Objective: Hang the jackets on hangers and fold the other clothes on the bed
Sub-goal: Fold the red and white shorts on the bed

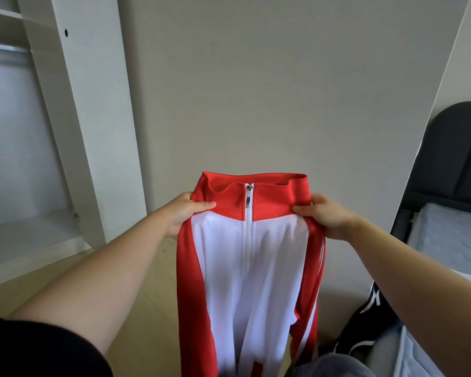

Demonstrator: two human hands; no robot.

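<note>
A red and white zip-up jacket (250, 257) hangs in front of me, zipped to the collar, its front facing me. My left hand (185, 213) pinches its left shoulder just below the red collar. At the other shoulder my right hand (326, 216) pinches the fabric the same way. The sleeves drop along both sides and the hem runs out of view at the bottom. No hanger is in view.
An open white wardrobe (74, 126) with a hanging rail (6, 46) stands at the left. A bed with a grey mattress (446, 240) and dark headboard (457, 148) is at the right. A dark garment with white stripes (365, 325) lies at its edge. The wooden floor (147, 295) is below.
</note>
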